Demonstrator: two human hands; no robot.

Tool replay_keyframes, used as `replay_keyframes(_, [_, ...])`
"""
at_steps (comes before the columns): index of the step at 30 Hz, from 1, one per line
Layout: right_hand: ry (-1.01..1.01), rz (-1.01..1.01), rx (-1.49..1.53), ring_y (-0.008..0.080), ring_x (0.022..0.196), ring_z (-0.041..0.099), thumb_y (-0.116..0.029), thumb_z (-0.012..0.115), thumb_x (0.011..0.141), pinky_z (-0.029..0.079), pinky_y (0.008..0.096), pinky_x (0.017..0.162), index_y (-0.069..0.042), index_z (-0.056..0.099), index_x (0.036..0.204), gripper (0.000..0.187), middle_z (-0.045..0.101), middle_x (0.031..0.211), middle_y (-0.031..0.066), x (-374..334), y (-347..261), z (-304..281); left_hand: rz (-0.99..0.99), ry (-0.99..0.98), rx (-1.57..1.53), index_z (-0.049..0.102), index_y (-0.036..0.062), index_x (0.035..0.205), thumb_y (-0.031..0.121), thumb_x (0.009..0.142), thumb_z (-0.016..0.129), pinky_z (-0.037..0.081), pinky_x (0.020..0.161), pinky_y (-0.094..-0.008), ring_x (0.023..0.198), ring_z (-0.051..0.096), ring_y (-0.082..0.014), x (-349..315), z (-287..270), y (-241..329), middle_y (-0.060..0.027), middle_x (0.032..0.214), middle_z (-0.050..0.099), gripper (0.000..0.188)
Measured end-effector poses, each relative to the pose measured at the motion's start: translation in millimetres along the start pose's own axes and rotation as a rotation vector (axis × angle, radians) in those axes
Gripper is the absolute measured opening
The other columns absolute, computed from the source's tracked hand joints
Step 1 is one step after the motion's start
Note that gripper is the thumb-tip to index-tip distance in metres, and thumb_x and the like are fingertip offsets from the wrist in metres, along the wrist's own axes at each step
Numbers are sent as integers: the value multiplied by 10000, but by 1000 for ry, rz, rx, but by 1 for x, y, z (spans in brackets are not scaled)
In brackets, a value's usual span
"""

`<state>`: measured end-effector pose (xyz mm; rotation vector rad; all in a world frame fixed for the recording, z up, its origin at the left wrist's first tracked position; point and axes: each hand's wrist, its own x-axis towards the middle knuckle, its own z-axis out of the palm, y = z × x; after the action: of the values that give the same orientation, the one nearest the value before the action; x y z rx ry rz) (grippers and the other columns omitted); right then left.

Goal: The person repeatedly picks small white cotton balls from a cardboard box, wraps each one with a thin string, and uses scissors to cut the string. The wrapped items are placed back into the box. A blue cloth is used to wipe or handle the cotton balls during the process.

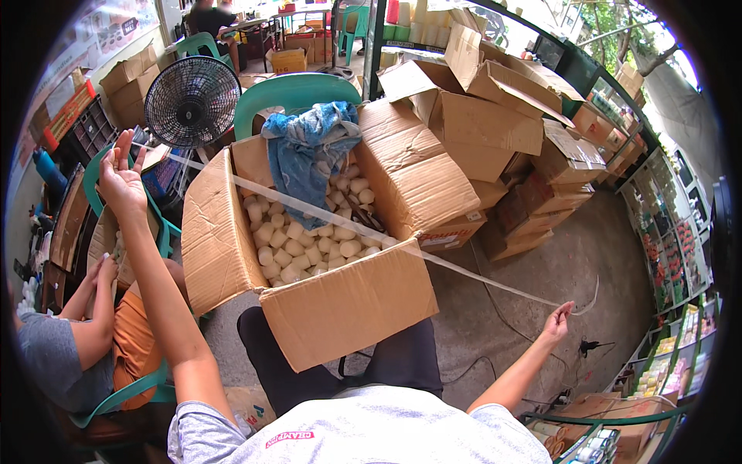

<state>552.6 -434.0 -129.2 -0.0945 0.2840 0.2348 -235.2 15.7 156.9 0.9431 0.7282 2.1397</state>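
A long, narrow, translucent plastic strip (321,214) stretches between my two hands, sloping down to the right. My left hand (124,182) is raised at the far left, with the strip's upper end at its fingers. My right hand (557,319), low on the right, pinches the strip, and a short tail curls past the fingertips. Beneath the strip, at my lap, stands an open cardboard box (348,298) with its flaps folded out. Several short cream-white cylinders (297,249) fill it. A blue patterned cloth (309,151) hangs over its far edge, into the box.
A green plastic chair (297,85) is behind the box, and a black fan (192,101) stands left of it. Cardboard boxes (495,124) pile up at the back right. Another person in orange shorts (139,340) sits close on my left. Stocked shelves (668,240) line the right; cables (495,309) cross the floor.
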Motion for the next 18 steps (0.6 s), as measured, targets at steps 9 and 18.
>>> replay_keyframes(9, [-555,-169,-1183,109,731,565,1,634,864,458,194,645,-8,639,944,80,625,912,68,-192,191,102,-261,-1295,1038,655,6,906,340,902,592,517,705,-354,752,647,-184,-120,57,-43,-69,804,648,340])
replay_keyframes(18, [-1617,92,-1505,94,656,601,-55,663,826,486,271,604,3,644,868,74,649,742,61,-352,351,102,-603,-984,271,626,7,951,242,987,538,504,674,-270,748,599,-105,-251,123,-129,-51,846,645,253])
